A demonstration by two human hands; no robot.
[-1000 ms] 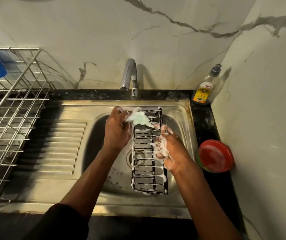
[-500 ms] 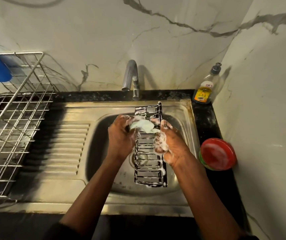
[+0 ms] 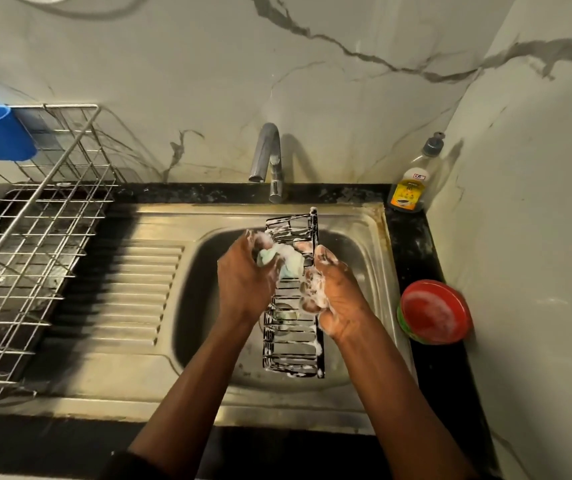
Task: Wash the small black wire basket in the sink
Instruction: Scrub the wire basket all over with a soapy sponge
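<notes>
Head view, left to right: a wire dish rack stands left of the sink. Over the bowl, the left hand curls round a pale sponge pressed to the far half of the small black wire basket. The basket lies between the hands, its long axis running from the person toward the tap, with foam on its wires. The soapy right hand grips its right rim at mid-length. The near half probably needs the sponge drawn toward the body next.
</notes>
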